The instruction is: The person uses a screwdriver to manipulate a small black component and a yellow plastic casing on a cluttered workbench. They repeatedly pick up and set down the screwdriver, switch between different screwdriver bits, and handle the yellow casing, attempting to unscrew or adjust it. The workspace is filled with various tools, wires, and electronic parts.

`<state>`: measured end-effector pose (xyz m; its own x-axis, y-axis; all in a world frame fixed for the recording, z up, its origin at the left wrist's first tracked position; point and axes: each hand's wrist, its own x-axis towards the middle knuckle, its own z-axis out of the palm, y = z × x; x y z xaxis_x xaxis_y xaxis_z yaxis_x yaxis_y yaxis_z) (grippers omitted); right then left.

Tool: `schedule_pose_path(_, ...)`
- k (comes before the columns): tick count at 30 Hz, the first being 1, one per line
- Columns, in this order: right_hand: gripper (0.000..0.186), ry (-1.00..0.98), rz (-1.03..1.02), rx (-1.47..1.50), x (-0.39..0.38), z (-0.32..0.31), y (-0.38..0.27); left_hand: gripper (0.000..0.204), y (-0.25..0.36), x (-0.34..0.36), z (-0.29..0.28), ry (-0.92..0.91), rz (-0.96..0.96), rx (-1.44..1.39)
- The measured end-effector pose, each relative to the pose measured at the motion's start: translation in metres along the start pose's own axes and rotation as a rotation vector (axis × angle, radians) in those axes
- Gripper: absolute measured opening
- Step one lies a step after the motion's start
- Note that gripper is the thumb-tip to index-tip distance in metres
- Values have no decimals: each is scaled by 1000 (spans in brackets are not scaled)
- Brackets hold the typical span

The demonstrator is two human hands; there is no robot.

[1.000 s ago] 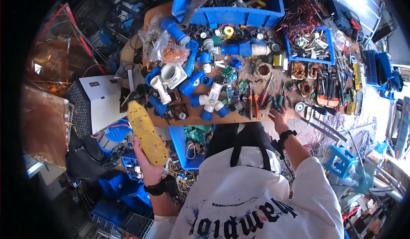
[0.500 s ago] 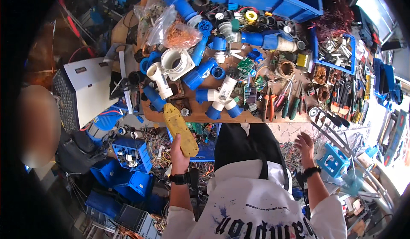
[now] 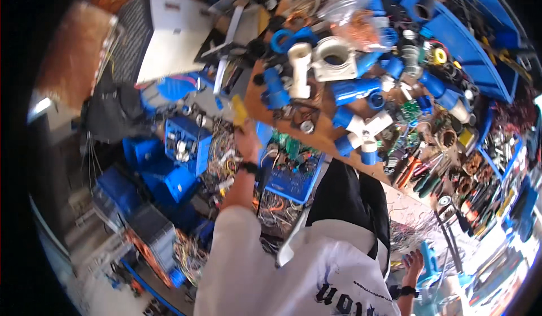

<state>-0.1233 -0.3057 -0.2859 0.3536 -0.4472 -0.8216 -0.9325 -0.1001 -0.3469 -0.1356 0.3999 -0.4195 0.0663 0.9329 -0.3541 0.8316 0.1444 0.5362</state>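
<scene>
One yellow board, gripped at the workbench's left edge.
Left hand point(image 3: 247, 140) clasps the yellow board point(image 3: 239, 110); right hand point(image 3: 412, 262) hangs with fingers loosely spread, holding nothing.

A wooden workbench point(image 3: 327, 138) runs across the upper right, heaped with blue and white pipe fittings point(image 3: 350, 90), hand tools point(image 3: 418, 166) and long blue bins point(image 3: 468, 45) along its far edge. Below its near edge a blue crate of wires point(image 3: 291, 172) sits among more blue boxes point(image 3: 186, 144) and tangled cable on the crowded floor, with a white panel point(image 3: 169, 33) and a black mesh sheet point(image 3: 127, 28) lying at the upper left. Bright daylight washes out the lower right corner, while a small pale light point(image 3: 40, 106) glows at the dark left edge.
</scene>
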Motion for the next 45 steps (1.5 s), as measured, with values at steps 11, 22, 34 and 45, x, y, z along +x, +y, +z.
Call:
schedule_pose_path(11,37,-53,-27,17,-17,19,-12,65,-6,25,48,279,106,175)
schedule_pose_path(22,34,-62,-21,107,-5,28,14,73,1,37,62,251,131,308)
schedule_pose_path(34,29,-170,-71,259,13,60,-9,48,9,40,49,8,193,125)
schedule_pose_path(45,28,-179,26,346,-5,40,26,60,9,35,33,222,287,306)
